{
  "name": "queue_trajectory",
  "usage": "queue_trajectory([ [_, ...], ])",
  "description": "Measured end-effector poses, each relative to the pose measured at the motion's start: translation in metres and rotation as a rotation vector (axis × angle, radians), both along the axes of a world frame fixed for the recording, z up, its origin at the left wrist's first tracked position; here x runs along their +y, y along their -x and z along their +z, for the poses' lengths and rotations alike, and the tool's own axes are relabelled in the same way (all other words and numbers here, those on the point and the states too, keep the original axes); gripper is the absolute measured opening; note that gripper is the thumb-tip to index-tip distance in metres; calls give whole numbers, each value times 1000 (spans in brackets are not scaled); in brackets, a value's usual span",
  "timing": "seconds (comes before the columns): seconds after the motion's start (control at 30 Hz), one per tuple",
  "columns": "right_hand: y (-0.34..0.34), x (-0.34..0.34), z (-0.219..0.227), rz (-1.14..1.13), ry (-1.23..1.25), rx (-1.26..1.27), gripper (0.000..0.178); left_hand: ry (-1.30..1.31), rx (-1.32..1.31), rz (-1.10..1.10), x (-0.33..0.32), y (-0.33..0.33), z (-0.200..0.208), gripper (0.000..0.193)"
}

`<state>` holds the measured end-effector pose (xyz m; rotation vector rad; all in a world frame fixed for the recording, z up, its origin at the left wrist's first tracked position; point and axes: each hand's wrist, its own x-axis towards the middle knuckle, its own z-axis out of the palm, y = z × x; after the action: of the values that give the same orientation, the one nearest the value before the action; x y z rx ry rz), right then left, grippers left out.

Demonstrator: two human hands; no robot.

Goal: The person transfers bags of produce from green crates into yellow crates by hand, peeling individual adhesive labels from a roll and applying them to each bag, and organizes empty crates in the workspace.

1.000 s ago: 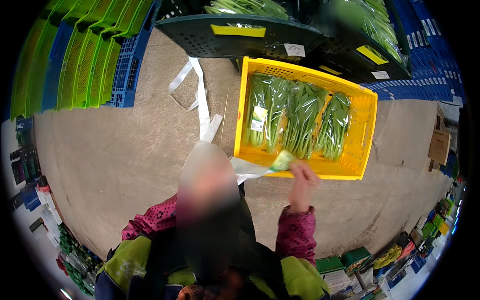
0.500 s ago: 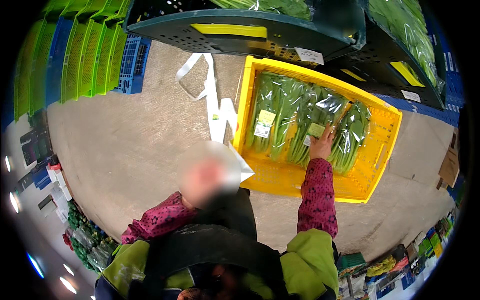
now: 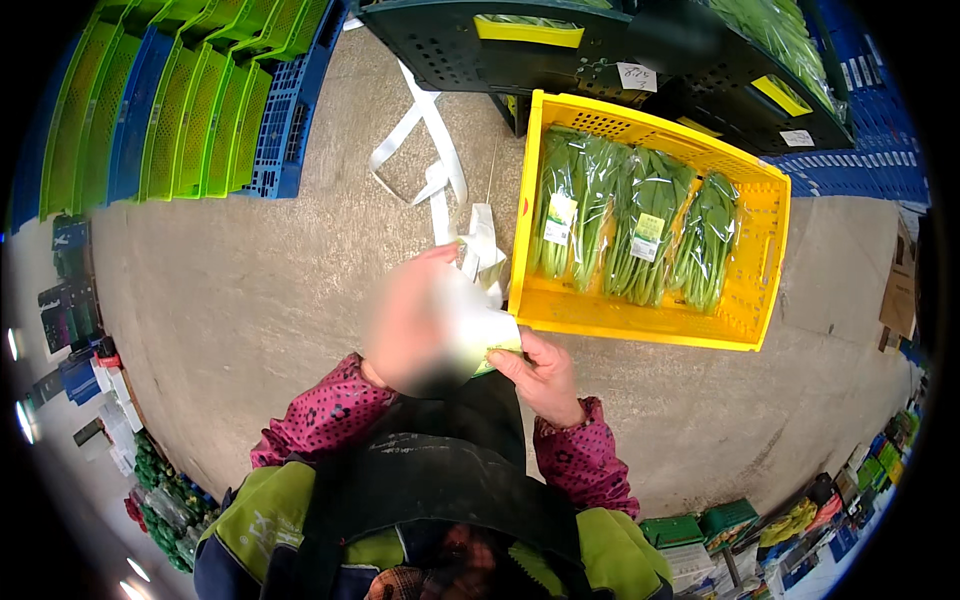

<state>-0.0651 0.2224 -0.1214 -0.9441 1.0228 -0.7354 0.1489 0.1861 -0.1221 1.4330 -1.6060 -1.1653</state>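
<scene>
My right hand [image 3: 545, 377] pinches a yellow-green and white label [image 3: 500, 338] between thumb and fingers, in front of my body. Beside it my left hand [image 3: 405, 325] is at the white label strip [image 3: 482, 235]; a blur hides most of its fingers, so its grip does not show. The strip trails away in loops over the floor. To the right, a yellow crate [image 3: 640, 325] holds several clear bags of leafy greens [image 3: 650, 185] side by side. Two of them carry a label, one at the left [image 3: 560, 218] and one near the middle [image 3: 648, 236]; the rightmost bag [image 3: 706, 245] shows none.
Dark crates [image 3: 560, 65] with yellow handles and greens stand behind the yellow crate. At the far left are stacked lime-green crates [image 3: 200, 130] beside a blue one [image 3: 285, 135]. A brown cardboard box [image 3: 900, 285] stands at the right edge.
My right hand has left the label on the bag near the middle and come back to my left hand, where it now pinches another label. The view has shifted slightly.
</scene>
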Motion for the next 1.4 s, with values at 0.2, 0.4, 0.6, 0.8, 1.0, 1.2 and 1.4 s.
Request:
queue_trajectory([
  [0.2, -27, 18, 33, -432, -164, -272, 16, -20, -19, -112, 22, 3, 12, 33],
  [0.4, 24, -3, 18, -486, 150, 199, 7, -432, 355, -12, 4, 51, -4, 17],
  [0.6, 194, -63, -17, -877, -62, 377, 11, -545, 55, -231, -29, 89, -37, 8],
  [0.8, 364, -119, -143, -522, -43, 830, 23, -370, 12, -181, -62, 117, -60, 14],
  [1.0, 426, -123, -273, -275, -60, 1134, 40, -383, -5, -270, -86, 115, -57, 13],
  [1.2, 333, -136, -233, -406, 179, 1614, 69, -548, 18, 42, -86, 97, -39, 12],
  [1.4, 138, -127, -95, -250, 136, 160, 38, -513, 366, 147, -100, 54, -5, 8],
])
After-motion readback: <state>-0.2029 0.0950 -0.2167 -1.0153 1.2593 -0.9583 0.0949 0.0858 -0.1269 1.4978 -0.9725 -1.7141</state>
